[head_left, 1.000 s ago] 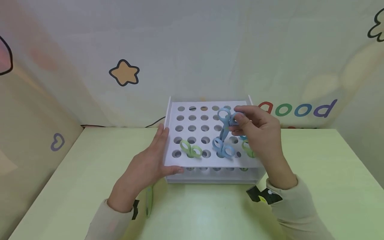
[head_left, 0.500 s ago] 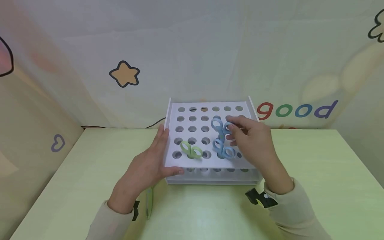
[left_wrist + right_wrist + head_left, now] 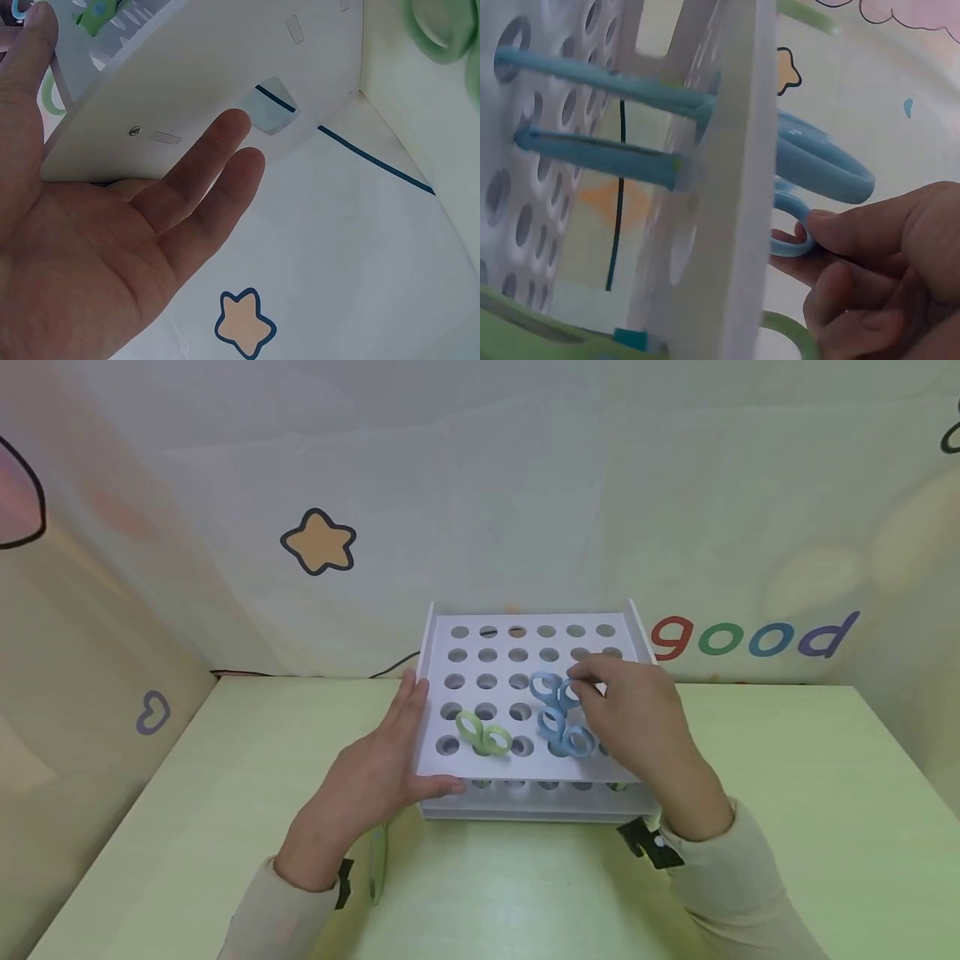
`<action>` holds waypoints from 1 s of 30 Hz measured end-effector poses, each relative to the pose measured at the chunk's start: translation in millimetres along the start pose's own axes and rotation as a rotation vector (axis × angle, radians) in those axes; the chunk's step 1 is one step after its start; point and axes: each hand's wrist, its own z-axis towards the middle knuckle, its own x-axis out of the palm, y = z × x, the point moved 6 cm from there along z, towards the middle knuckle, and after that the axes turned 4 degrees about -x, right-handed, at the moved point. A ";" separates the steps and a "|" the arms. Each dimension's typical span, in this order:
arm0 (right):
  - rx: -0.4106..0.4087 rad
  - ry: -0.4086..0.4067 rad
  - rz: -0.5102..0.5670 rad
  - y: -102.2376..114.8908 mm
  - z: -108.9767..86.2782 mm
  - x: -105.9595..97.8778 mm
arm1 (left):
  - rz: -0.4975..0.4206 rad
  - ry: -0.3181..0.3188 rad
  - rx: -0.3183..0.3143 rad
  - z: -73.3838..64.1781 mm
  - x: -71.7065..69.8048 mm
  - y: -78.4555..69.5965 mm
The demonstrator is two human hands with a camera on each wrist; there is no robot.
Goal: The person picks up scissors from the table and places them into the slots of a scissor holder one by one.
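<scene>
A white rack (image 3: 480,766) with rows of round holes stands before me on the table. My left hand (image 3: 375,768) rests along its left side, fingers straight on the wall and thumb at the front edge. With thumb and forefinger, my right hand (image 3: 637,710) pinches one handle loop of blue scissors (image 3: 558,698) at the rack's top. In the right wrist view, two blue blades (image 3: 592,154) reach between the upper and lower plates. Just in front are other blue scissors (image 3: 562,738), handles up in the front row. Green scissors (image 3: 483,739) sit left of them.
A green item (image 3: 378,864), seen narrow, lies on the pale green table (image 3: 510,893) by my left wrist. Behind my right hand, a green loop (image 3: 799,334) shows at the rack's top plate. A dark cord (image 3: 393,667) runs behind the rack.
My right hand has brought the blue scissors down and toward the front of the rack, the handles now close above the plate. The left hand has stayed on the rack's side.
</scene>
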 end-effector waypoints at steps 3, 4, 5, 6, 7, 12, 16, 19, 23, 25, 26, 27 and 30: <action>-0.030 0.015 -0.109 4.1 -3.5 -1.6 | -0.006 -0.003 0.001 -0.7 0.0 -0.3; -0.037 0.022 -0.134 5.2 -4.5 -1.9 | -0.007 -0.003 0.000 -0.8 0.0 -0.3; -0.040 0.032 -0.153 6.2 -5.5 -1.9 | -0.008 -0.003 -0.001 -0.9 0.0 -0.4; -0.043 0.040 -0.166 7.1 -6.1 -1.8 | -0.008 -0.002 -0.002 -0.9 0.0 -0.5; -0.044 0.050 -0.176 7.6 -6.5 -1.5 | -0.011 -0.001 -0.003 -1.0 0.0 -0.7; -0.013 0.060 -0.181 4.9 -7.8 -9.0 | 0.001 0.003 0.001 -0.8 0.0 -1.4; 0.000 -0.030 -0.114 -6.5 -10.1 -30.4 | 0.014 0.004 0.003 0.4 -0.5 -1.6; -0.028 -0.111 -0.032 -18.4 -12.5 -47.5 | 0.015 0.007 0.001 1.1 -0.5 -1.5; -0.066 -0.076 0.046 -36.0 -14.6 -59.3 | 0.009 0.014 -0.003 0.9 -0.4 -1.7; -0.078 0.022 0.067 -44.8 -14.7 -57.7 | 0.004 0.018 -0.007 0.7 -0.5 -1.9; -0.084 0.080 0.077 -48.6 -15.2 -55.2 | 0.003 0.022 -0.011 0.7 -0.6 -1.9; -0.085 0.143 0.090 -52.4 -16.0 -51.8 | 0.002 0.023 -0.012 0.6 -0.8 -2.0; -0.073 0.312 0.120 -63.3 -19.8 -37.7 | 0.006 0.026 -0.014 0.3 -1.5 -2.1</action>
